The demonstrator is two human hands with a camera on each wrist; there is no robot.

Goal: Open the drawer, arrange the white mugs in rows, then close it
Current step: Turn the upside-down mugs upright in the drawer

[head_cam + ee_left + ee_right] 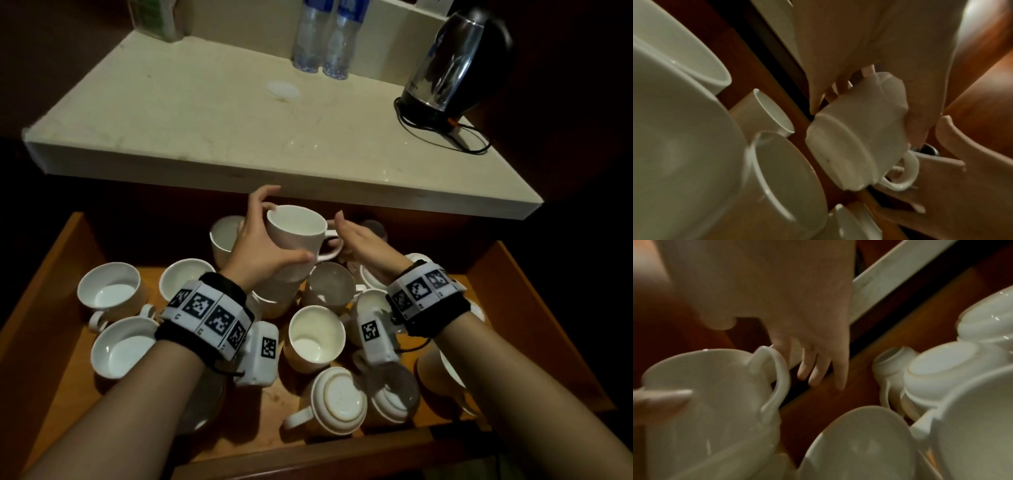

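We have one white mug [296, 236] lifted above the others, toward the back of the open drawer [44, 308], just under the front edge of the countertop [205, 113]. Our left hand [260, 246] grips it around the body, thumb across the near side and fingers curled round the far rim, with its handle [330, 245] pointing right. Our right hand [363, 240] sits just beside that handle with its fingers fairly straight and relaxed, holding nothing; whether the fingertips actually touch the handle we cannot tell.

As for progress, the first step looks done: the drawer stands pulled well out. The arranging, we judge, has barely begun. Most of the mugs still lie in a jumble in the middle and right of the drawer: one on its side with the mouth toward us [315, 337], one showing its underside [337, 399], and others leaning on each other behind the wrists. On the left, two upright mugs [109, 291] [123, 349] stand one in front of the other, and another [183, 279] stands just behind our left wrist; these may be the start of a row, though we cannot be sure. So nearly all the sorting is left, and then the drawer must be pushed shut.

Further out, on the countertop, stand two water bottles [323, 37], an electric kettle [455, 65] with its cord, and a small round white lid [282, 89].
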